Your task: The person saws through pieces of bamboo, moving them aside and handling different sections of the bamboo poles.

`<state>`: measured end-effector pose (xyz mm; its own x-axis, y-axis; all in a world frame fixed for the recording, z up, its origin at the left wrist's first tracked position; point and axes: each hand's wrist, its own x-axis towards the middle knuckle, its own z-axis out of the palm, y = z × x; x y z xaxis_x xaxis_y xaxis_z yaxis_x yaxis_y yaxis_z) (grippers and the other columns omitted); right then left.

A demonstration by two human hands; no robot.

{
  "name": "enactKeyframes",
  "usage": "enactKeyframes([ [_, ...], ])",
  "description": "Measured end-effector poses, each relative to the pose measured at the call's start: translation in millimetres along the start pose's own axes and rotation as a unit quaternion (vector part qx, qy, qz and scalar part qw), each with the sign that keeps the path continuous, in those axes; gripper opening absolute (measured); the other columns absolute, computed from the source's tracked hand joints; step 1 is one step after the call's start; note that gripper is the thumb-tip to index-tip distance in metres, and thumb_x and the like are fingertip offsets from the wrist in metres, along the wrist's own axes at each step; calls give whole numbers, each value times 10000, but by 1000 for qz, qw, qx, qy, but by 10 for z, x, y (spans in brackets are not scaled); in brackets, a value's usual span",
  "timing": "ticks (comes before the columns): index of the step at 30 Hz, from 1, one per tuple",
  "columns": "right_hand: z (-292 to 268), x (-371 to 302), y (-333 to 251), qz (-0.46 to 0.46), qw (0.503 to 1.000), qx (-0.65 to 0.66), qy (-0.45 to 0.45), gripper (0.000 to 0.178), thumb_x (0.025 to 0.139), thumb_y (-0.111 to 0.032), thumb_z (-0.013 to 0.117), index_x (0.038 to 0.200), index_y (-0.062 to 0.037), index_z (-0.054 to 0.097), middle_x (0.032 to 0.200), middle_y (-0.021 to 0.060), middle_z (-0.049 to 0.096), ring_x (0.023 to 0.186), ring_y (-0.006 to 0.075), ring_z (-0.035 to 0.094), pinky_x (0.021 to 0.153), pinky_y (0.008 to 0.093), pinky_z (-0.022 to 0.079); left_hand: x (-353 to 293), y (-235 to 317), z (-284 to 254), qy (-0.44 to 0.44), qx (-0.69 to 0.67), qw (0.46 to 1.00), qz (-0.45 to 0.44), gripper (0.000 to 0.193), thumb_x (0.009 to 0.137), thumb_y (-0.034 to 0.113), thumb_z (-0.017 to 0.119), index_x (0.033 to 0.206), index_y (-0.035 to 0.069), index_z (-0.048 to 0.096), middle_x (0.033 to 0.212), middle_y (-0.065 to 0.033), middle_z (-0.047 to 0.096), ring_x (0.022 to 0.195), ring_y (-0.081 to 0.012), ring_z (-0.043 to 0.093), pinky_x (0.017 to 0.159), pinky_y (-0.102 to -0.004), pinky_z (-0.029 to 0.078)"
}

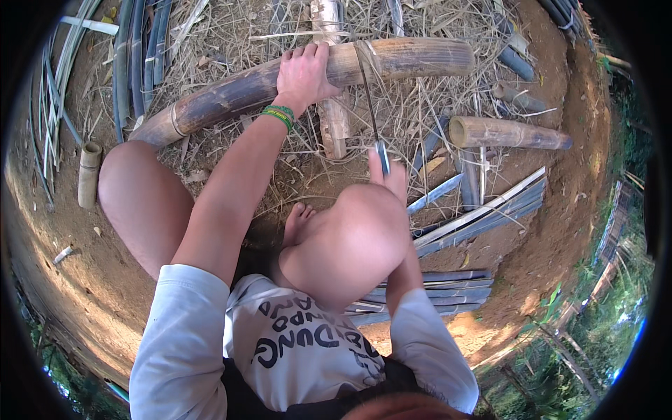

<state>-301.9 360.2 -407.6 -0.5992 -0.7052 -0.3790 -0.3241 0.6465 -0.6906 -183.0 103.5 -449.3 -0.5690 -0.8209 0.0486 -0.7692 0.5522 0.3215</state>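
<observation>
A thick, brown, dark-mottled bamboo pole [234, 89] lies crosswise in front of me, resting over a pale log [332, 129]. My left hand [304, 75] is clamped over the pole's middle, thumb toward the right and fingers over the far side. A long, thin hand saw [371, 105] has its blade across the pole, just right of that hand. Its handle is in my closed right hand [393, 176], beside my right knee, which partly hides that hand and forearm. How deep the blade sits in the bamboo I cannot tell.
A cut bamboo piece [504, 133] lies to the right, and a short bamboo tube [88, 175] at the left. Split bamboo strips [483, 217] are stacked right of my knee, with more dark strips [136, 63] at the far left. Dry straw [231, 35] covers the dirt.
</observation>
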Motion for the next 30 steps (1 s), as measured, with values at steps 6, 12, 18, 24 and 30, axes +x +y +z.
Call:
enactKeyframes([
  [6,-25,367,-461,-39,995,-90,-21,644,1001,-517,608,847,100,712,801,322,694,796,528,693,705,558,532,-107,29,102,64,4,998,16,902,569,529,937,1259,68,582,1231,-141,677,1168,-339,658,1034,-505,495],
  [12,128,624,-492,-53,995,-89,-7,620,1005,-488,601,908,113,717,809,367,673,852,534,693,779,556,549,-83,-12,117,60,10,998,19,911,576,555,933,1257,68,573,1194,-128,675,1161,-349,658,1036,-516,491],
  [18,-317,-140,-459,35,994,-100,-26,594,1007,-488,603,915,83,740,832,335,699,865,527,700,781,557,545,-221,169,227,144,14,989,26,901,585,535,932,1272,80,567,1202,-82,646,1162,-280,612,1034,-495,450],
  [24,126,817,-743,-51,993,-103,19,610,1005,-494,595,910,93,730,821,346,684,852,543,685,764,576,533,-161,147,283,114,-13,993,34,920,559,396,954,1326,88,550,1238,-103,622,1199,-318,590,1065,-523,421],
  [30,-350,-519,-61,4,995,-93,-21,534,1021,-463,599,938,44,746,787,297,690,805,497,701,733,537,534,-217,92,214,145,20,989,27,859,598,515,933,1238,73,568,1175,-99,662,1147,-296,639,1021,-482,459],
])
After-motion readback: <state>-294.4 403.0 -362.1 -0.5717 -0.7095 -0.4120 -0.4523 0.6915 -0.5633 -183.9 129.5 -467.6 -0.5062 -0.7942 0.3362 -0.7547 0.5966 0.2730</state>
